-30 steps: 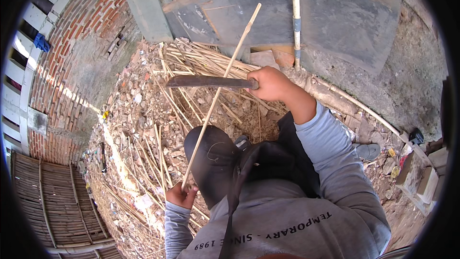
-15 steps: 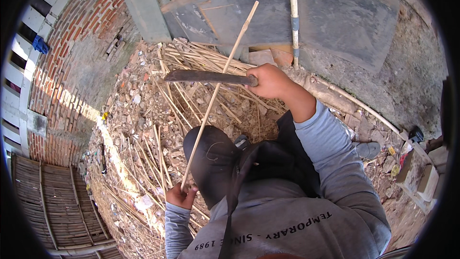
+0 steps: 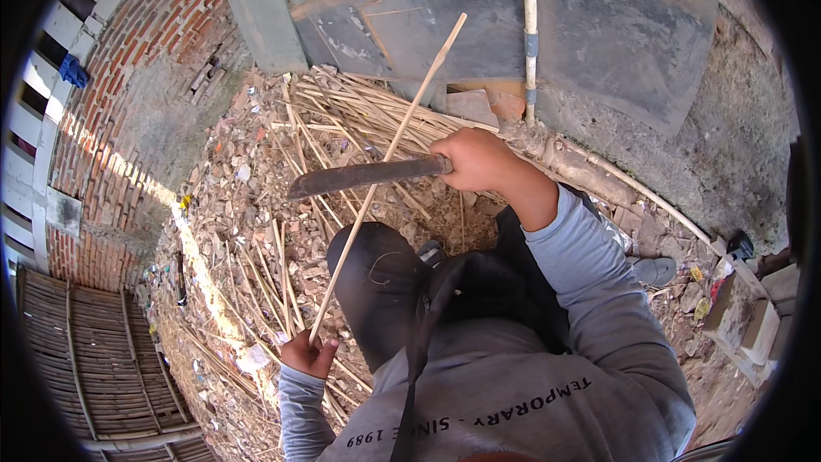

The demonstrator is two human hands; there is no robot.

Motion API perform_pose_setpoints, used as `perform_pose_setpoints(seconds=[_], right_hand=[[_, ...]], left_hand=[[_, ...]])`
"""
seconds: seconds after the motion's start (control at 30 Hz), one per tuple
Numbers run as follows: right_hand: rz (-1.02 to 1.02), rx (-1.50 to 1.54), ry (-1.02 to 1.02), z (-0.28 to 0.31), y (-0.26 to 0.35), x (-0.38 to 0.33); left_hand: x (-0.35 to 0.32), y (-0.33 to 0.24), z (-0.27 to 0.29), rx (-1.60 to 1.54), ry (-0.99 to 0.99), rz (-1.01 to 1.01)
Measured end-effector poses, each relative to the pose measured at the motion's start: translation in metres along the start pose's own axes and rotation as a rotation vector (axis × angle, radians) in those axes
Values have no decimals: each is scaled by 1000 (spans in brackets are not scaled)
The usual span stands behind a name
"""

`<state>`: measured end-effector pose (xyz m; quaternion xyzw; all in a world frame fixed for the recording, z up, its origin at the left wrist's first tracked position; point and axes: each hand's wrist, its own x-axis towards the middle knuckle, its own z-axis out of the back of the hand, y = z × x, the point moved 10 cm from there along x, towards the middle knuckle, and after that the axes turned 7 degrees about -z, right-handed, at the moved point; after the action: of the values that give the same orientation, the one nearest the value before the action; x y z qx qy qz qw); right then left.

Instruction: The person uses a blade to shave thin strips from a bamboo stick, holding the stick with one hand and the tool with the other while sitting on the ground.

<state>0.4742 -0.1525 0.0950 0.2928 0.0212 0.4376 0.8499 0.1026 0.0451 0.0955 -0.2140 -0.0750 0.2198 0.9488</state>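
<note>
My right hand (image 3: 475, 157) is closed round the handle of a machete (image 3: 363, 176), its dark, worn blade pointing left. A long pale bamboo stick (image 3: 400, 130) slants from lower left to upper right, and the blade crosses it about midway. Whether the edge touches the stick I cannot tell. Down at the left, my left hand (image 3: 310, 354) grips the stick's lower end beside my dark-clad knee (image 3: 372, 269). Beyond the blade lies a pile of similar split bamboo sticks (image 3: 376, 107) on the ground.
Rubble and litter (image 3: 227, 192) cover the ground, with more loose sticks (image 3: 278, 278) at the left. A dark board (image 3: 616, 26) and a white pole (image 3: 530, 34) stand at the back. A brick wall (image 3: 128, 120) rises on the left, a slatted bamboo panel (image 3: 94, 351) below it.
My right hand has come down and slightly left with the machete, whose tip now dips lower. The left hand has shifted a little left and down, drawing the stick along.
</note>
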Motion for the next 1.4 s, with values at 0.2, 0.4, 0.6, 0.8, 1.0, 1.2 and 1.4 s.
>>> perform_pose_setpoints(seconds=[0.2, 0.4, 0.6, 0.8, 1.0, 1.2, 1.4], right_hand=[[-226, 102, -97, 21, -56, 5], [-14, -17, 27, -3, 3, 1], [-229, 164, -101, 21, -66, 7], [-185, 166, -65, 12, -37, 4], [-226, 141, -5, 18, -47, 3], [-312, 215, -115, 24, -72, 6], [-35, 44, 64, -4, -7, 2]], left_hand=[[-7, 11, 3, -9, 93, 68], [-4, 9, -1, -33, 113, 99], [-10, 13, 11, 19, 112, 89], [-7, 4, 18, 97, 10, 73], [-10, -1, 29, 233, -51, 3], [-13, 6, 29, 214, -79, 0], [-7, -2, 21, 111, -69, 86]])
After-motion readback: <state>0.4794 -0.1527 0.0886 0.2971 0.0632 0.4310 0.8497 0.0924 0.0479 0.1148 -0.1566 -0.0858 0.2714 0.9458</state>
